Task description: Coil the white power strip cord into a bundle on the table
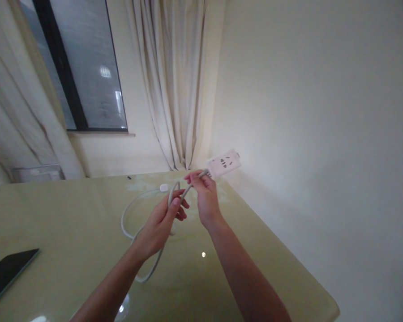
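Observation:
A white power strip (223, 164) with socket slots is up in the air near the table's far right corner. Its pale cord (186, 191) runs back from it through both hands. My right hand (206, 197) pinches the cord just beside the strip. Closed on a looped part of the same cord, my left hand (166, 217) is a little lower and to the left. The rest of the cord curves over the table, partly hidden behind my left wrist, and ends in a white plug (164, 188) beyond my left hand.
A glossy yellow-green table (87, 214) spreads under my hands, its right edge close to a bare wall (315, 125). At the left lies a dark flat device (10, 273). A tiny black object (129, 177) is near the far edge. Curtains (174, 80) and a window (87, 62) are behind.

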`<state>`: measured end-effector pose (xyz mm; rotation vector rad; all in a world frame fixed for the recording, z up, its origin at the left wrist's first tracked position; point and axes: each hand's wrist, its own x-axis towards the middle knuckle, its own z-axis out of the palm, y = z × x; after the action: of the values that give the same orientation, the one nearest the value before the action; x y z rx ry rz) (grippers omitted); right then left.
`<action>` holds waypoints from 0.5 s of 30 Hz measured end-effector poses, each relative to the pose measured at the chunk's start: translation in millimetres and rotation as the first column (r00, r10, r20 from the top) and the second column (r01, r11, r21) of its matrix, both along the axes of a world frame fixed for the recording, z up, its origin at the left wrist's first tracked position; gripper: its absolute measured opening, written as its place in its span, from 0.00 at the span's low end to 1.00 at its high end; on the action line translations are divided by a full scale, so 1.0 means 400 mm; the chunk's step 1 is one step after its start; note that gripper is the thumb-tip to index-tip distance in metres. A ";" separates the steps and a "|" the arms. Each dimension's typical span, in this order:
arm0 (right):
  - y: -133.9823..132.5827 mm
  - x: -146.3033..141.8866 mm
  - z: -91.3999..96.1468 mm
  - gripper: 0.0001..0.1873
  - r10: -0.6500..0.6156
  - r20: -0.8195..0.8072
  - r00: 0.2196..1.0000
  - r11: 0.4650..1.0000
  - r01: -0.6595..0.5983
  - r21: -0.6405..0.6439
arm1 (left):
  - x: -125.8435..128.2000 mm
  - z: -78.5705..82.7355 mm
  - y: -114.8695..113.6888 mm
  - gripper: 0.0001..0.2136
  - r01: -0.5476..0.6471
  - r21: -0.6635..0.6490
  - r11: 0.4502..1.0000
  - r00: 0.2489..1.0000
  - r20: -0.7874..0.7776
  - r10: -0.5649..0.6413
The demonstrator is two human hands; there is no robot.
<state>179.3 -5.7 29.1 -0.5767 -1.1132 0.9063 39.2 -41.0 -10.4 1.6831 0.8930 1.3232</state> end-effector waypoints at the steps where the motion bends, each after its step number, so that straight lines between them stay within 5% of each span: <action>1: 0.005 -0.017 -0.015 0.14 0.009 0.098 0.995 1.000 -0.008 -0.003 | -0.005 0.004 0.002 0.24 -0.041 0.001 0.999 0.999 0.027 0.041; 4: 0.004 -0.054 -0.047 0.13 0.096 0.182 0.979 0.993 -0.082 -0.086 | -0.020 0.016 0.007 0.21 -0.091 -0.054 0.994 0.990 0.107 0.096; 7: -0.006 -0.079 -0.062 0.22 0.245 -0.083 0.966 0.940 -0.258 -0.224 | -0.030 0.027 0.009 0.19 -0.069 -0.098 0.993 0.977 0.195 0.087; 10: -0.005 -0.076 -0.055 0.22 0.294 -0.404 0.866 0.886 -0.406 -0.224 | -0.045 0.040 0.012 0.19 -0.112 -0.114 0.987 0.950 0.278 0.140; 12: 0.002 -0.052 -0.040 0.21 0.188 -0.499 0.846 0.936 -0.308 -0.171 | -0.067 0.049 0.018 0.19 -0.144 -0.125 0.982 0.932 0.315 0.177; 15: 0.016 0.001 -0.018 0.20 -0.046 -0.422 0.906 0.998 0.027 -0.051 | -0.108 0.061 0.031 0.21 -0.157 -0.121 0.980 0.955 0.235 0.182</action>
<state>179.7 0.8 21.9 -0.4078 -0.6881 0.9694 -4.2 -28.6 14.0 1.3542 0.9565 1.5360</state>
